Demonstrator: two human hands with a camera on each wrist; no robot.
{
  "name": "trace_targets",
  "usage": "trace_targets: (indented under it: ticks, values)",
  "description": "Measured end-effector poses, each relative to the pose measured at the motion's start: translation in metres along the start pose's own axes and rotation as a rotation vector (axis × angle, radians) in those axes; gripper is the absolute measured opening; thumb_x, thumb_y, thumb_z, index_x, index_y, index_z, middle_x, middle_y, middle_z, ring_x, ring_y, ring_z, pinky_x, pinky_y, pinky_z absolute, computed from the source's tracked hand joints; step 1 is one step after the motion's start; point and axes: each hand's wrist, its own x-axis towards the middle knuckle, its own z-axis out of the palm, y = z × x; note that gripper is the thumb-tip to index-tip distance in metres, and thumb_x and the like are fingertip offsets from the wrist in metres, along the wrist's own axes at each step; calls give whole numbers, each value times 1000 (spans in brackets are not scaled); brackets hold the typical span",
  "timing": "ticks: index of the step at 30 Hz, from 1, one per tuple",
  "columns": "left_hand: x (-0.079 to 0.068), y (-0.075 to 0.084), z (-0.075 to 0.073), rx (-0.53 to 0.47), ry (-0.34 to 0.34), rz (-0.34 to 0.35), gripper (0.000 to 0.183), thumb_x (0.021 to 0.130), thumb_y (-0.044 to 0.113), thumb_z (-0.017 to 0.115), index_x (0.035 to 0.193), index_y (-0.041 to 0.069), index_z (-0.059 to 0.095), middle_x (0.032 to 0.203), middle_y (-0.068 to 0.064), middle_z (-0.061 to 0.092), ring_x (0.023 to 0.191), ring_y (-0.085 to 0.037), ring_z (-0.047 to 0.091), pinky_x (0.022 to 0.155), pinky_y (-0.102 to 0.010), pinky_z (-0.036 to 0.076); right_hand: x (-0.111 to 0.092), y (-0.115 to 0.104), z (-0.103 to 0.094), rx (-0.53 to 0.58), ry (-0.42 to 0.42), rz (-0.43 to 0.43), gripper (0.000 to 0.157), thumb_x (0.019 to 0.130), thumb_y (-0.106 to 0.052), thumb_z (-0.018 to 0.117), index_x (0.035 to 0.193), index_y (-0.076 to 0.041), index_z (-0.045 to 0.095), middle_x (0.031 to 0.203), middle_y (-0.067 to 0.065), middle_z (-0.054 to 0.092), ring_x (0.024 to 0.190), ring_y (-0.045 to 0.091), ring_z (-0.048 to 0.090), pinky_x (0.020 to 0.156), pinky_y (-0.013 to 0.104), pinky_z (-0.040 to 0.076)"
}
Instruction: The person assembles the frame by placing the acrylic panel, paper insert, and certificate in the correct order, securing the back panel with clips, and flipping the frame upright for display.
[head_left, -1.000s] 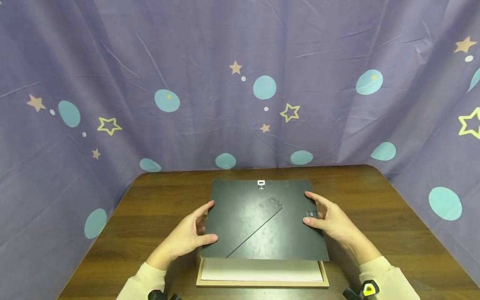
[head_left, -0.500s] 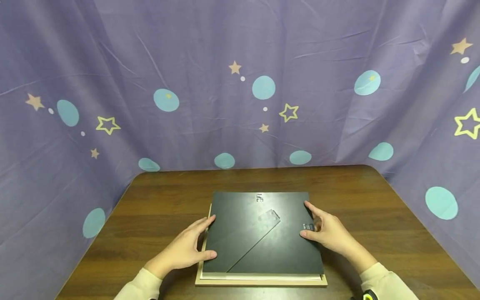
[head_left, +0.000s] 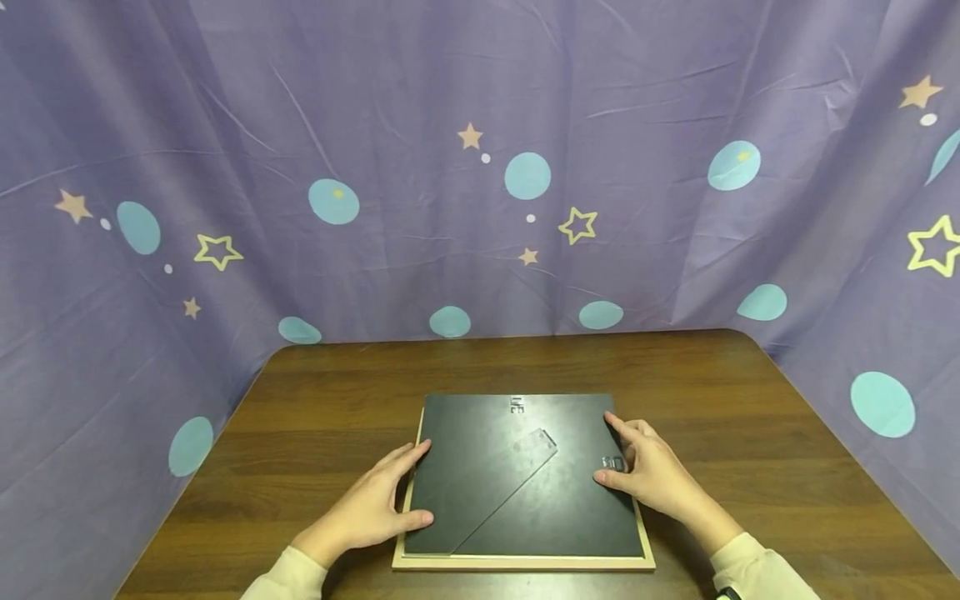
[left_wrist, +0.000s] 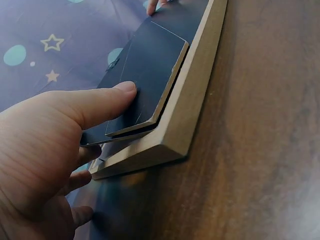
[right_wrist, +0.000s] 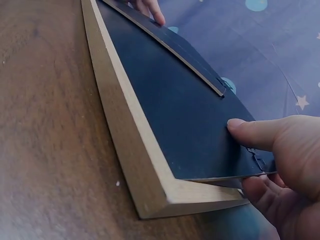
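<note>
A black picture frame backing board (head_left: pixel 517 500), with an easel flap (head_left: pixel 480 467) and metal hangers, lies over a light wooden picture frame (head_left: pixel 525 564). Its near edge sits just inside the frame's near rail. My left hand (head_left: pixel 375 504) holds the left edge, thumb on top and fingers at the side. On the right edge my right hand (head_left: pixel 652 467) pinches the board, its thumb beside a metal hanger (head_left: pixel 612 462) and its fingers below. In the right wrist view, the board's side edge (right_wrist: pixel 220 178) is raised above the frame's rail (right_wrist: pixel 205 192).
The frame rests on a dark brown wooden table (head_left: pixel 330 400), near its front. Behind and at both sides hangs a purple curtain (head_left: pixel 405 100) printed with stars and blue ovals.
Both hands have lowered the board and brought it toward me. It now covers the white sheet that showed in the frame one second ago.
</note>
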Motion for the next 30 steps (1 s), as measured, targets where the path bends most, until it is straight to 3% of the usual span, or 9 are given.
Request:
trace_targets:
  ticks: [6,13,21,30]
  values:
    - [-3,-3,4,-10,-8,-1,94,78,54,74,152,17,29,151,-20,31,136,-43,32,97,-66,35,-1,0,1,-23,4,-5,94,72,-38,84,147,-6,38,109,7,48,63,6,45,55,23,44]
    - [-4,-5,7,-17,-19,19,93,80,55,71,152,14,28,151,-22,30,134,-45,33,99,-66,34,-3,2,4,-48,24,-12,92,72,-42,83,145,-7,42,113,7,50,90,18,54,79,36,52]
    - [-4,-4,8,-4,-26,35,91,81,52,72,149,7,33,152,-21,30,136,-41,33,102,-60,35,-4,5,9,-10,30,2,83,70,-44,84,138,-10,52,117,10,49,95,23,56,81,40,51]
    - [-4,-5,8,8,-33,38,88,81,52,71,147,5,37,155,-17,27,133,-42,36,99,-60,38,-5,6,8,-41,11,-16,82,71,-47,83,138,-10,53,120,10,48,98,29,60,81,43,52]
